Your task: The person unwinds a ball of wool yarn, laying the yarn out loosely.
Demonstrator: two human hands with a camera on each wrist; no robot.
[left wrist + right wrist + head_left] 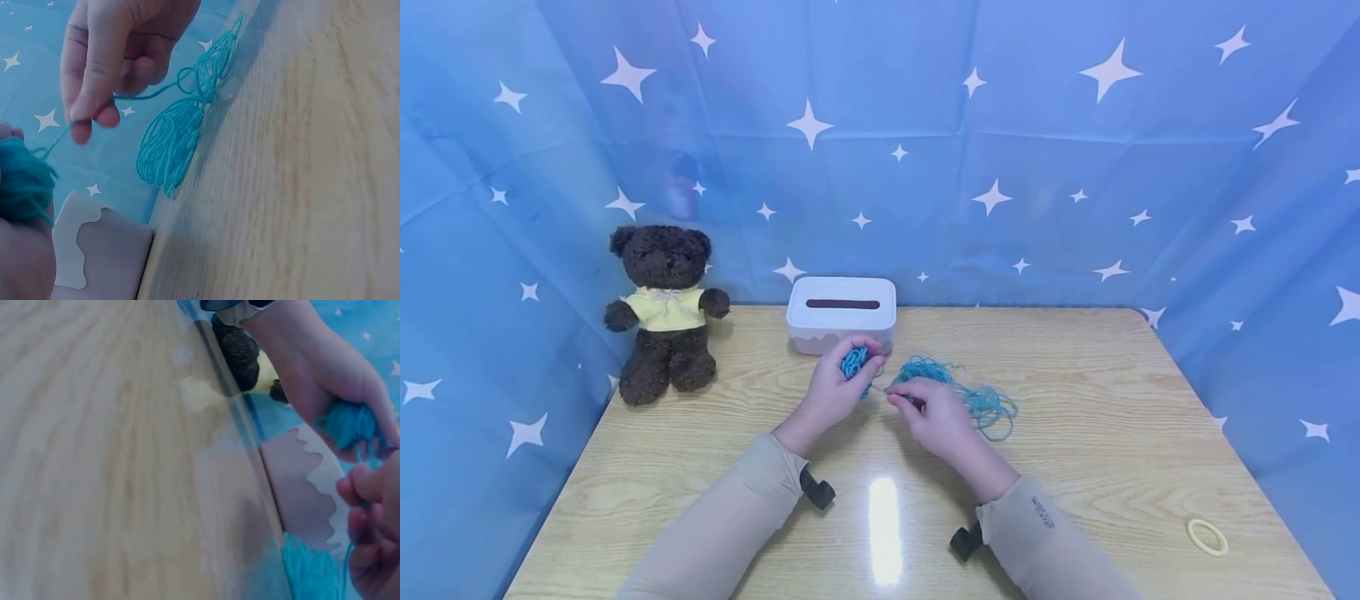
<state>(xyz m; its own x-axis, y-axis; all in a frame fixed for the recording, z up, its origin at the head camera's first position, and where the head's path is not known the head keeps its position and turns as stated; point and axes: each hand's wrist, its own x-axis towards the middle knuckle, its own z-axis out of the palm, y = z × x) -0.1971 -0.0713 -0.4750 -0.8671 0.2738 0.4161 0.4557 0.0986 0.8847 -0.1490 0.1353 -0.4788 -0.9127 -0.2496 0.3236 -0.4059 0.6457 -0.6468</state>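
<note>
My left hand (837,381) grips a small bundle of teal yarn (854,362) above the table, in front of the white box. The bundle (350,425) sits against the palm in the right wrist view. Just to the right, my right hand (935,411) pinches a strand between thumb and fingertips. In the left wrist view that strand (59,139) runs from the bundle to the pinching right hand (115,59). From there the yarn goes on to a loose, looped pile of teal yarn (988,406) lying on the table, partly hidden behind my right hand.
A white box (842,321) with a dark slot on top stands at the table's back edge. A dark brown teddy bear (666,312) in a yellow top is at the back left. Near the right front lies a pale yellow ring (1207,537). A blue starry curtain (880,167) hangs behind.
</note>
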